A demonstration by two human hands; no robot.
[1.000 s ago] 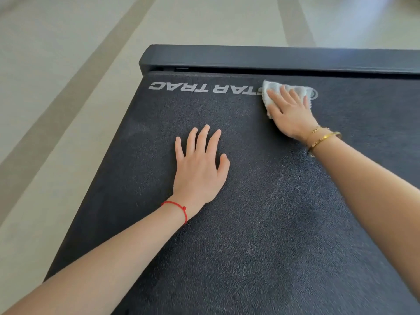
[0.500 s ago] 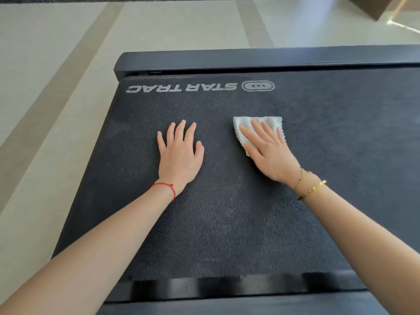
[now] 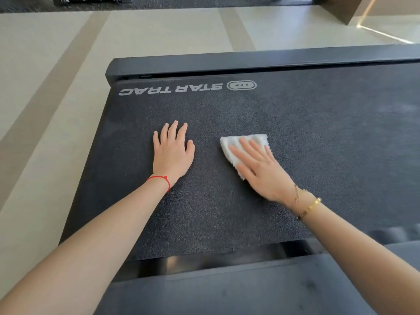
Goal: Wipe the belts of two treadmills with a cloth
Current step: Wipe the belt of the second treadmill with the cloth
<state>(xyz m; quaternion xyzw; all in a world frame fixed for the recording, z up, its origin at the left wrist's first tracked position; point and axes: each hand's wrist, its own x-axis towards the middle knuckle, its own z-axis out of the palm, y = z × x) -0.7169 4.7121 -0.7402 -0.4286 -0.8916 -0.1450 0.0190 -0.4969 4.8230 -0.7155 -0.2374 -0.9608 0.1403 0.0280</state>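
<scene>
Nearest to me I see a dark frame panel (image 3: 250, 289) across the bottom, and a glossy black strip (image 3: 204, 260) where the treadmill belt (image 3: 227, 212) ends. The belt is dark grey and finely pebbled, and it fills the middle of the view. My left hand (image 3: 171, 156) lies flat on it, fingers straight and close together, holding nothing; a red string bracelet (image 3: 162, 179) circles that wrist. To its right, my right hand (image 3: 261, 171) presses a white cloth (image 3: 234, 146) onto the belt with straight, spread fingers; the folded, fluffy cloth shows beyond and left of the fingertips. Gold bracelets (image 3: 309, 206) sit on that wrist. Both forearms cross the near belt and cover part of it. Farther on, upside-down "STAR TRAC" lettering (image 3: 170, 89) and an oval logo (image 3: 241, 85) are printed near the far end, then a black end cover (image 3: 250, 62). Beyond lies pale striped flooring (image 3: 68, 53).
</scene>
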